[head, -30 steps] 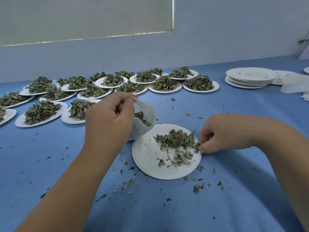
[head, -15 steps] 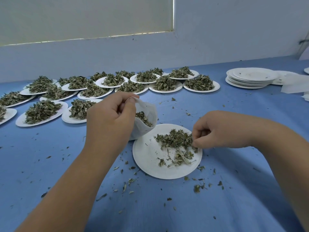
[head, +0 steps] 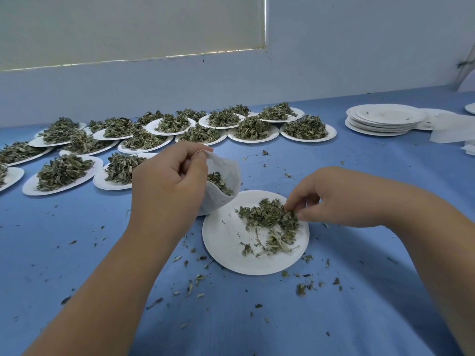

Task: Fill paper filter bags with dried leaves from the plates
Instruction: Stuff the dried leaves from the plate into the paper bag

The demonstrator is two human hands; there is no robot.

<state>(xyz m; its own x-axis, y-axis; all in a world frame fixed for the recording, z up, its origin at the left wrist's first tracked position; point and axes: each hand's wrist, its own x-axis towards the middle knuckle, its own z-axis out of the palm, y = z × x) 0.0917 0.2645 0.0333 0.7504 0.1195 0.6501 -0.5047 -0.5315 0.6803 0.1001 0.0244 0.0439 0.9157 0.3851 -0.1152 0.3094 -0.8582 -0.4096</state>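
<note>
a: where's the filter bag (head: 228, 170)?

b: in the left hand (head: 167, 186). thumb and fingers are curled round its rim, pinching it so the mouth gapes toward the right. the bag hangs at the far-left edge of the near plate (head: 226, 242). whether its bottom touches the rim, i can't tell.

a: anything in it?

b: a small heap of bagged leaves (head: 218, 181) sits low inside.

a: and the right hand (head: 334, 196)?

b: fingers bent, the tips pinching into the dried leaves (head: 267, 214) piled on the far-right part of that plate. a few pale stems lie nearer the person. the plate's left half is bare white.

a: further out?

b: crumbs (head: 303, 286) lie scattered over the blue table (head: 77, 253) around the plate. beyond the hands stand rows of full plates (head: 307, 140), each heaped with leaves, some overlapping. at the far right is a stack of empty plates (head: 380, 124), with white paper sheets (head: 452, 131) just beside it.
</note>
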